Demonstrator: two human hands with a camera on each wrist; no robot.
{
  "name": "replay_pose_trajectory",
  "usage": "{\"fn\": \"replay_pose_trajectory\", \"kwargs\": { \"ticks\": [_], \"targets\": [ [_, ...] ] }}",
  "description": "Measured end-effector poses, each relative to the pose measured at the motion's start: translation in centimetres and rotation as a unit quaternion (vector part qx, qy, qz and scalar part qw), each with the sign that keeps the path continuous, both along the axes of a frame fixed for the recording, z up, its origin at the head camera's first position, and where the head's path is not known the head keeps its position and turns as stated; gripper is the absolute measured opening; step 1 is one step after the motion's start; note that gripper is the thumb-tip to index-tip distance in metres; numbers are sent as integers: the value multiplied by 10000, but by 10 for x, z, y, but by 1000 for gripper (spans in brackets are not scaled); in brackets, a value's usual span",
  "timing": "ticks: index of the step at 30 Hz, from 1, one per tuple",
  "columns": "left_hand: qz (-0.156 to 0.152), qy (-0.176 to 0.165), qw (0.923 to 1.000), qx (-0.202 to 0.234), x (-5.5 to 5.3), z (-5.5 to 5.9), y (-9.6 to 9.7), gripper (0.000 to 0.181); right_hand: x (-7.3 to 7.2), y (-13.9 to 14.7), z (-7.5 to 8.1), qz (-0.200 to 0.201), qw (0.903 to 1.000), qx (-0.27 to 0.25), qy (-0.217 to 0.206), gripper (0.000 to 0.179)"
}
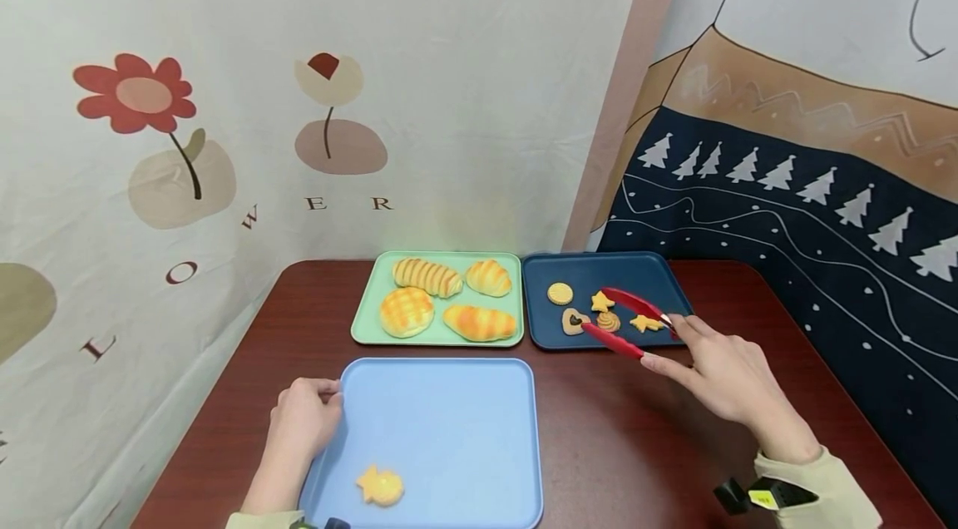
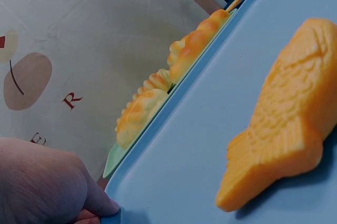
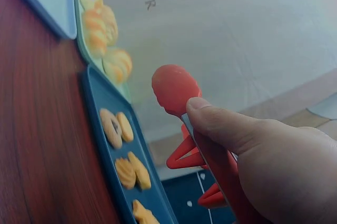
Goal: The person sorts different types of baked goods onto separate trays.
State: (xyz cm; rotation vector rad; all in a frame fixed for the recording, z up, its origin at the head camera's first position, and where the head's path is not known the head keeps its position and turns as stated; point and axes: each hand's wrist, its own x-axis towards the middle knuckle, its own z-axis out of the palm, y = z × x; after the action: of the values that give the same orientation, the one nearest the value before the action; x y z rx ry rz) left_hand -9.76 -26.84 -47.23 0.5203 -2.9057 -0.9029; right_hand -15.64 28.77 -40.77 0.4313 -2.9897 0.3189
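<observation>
My left hand (image 1: 301, 422) pinches the left rim of a light blue tray (image 1: 456, 429). On that tray lies a yellow fish-shaped cookie (image 1: 383, 487), seen large in the left wrist view as an orange fish (image 2: 289, 113). Red-tipped tongs (image 1: 615, 341) are gripped in my right hand (image 1: 728, 375), thumb on one arm and fingers on the other. Their arms are spread over a navy tray (image 1: 546, 338). Near the tips sit a star cookie (image 1: 601, 302), a heart cookie (image 1: 574, 321) and a swirl cookie (image 1: 609, 321). Nothing visibly sits between the tips.
A green tray (image 1: 362, 333) with several bread rolls, including a croissant-like roll (image 1: 479, 323), stands behind the light blue one. On the navy tray there are also a round cookie (image 1: 560, 294) and another star-like cookie (image 1: 645, 323). A printed cloth (image 1: 479, 96) hangs behind the table (image 1: 621, 446).
</observation>
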Motion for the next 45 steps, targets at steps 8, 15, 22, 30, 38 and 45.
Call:
{"fn": "replay_pose_trajectory", "kwargs": {
  "ticks": [8, 15, 22, 30, 38, 45],
  "targets": [
    [20, 16, 10000, 7, 0, -1, 0, 31, 8, -22, 0, 261, 9996, -109, 18, 97],
    [12, 66, 10000, 5, 1, 0, 1, 30, 15, -41, -4, 538, 9984, -188, 7, 94],
    [-19, 3, 10000, 0, 0, 2, 1, 31, 21, -57, -11, 772, 9969, -120, -16, 95],
    [-55, -19, 10000, -19, -1, 1, 0, 31, 24, -79, -16, 951, 9949, -88, -321, 99],
    [-55, -22, 10000, -11, 0, 1, -1, 31, 28, -100, -25, 1209, 9922, -115, -291, 100],
    [-59, 18, 10000, -7, 0, 2, 0, 31, 33, -115, -30, 1510, 9883, -52, -198, 101]
  ]
}}
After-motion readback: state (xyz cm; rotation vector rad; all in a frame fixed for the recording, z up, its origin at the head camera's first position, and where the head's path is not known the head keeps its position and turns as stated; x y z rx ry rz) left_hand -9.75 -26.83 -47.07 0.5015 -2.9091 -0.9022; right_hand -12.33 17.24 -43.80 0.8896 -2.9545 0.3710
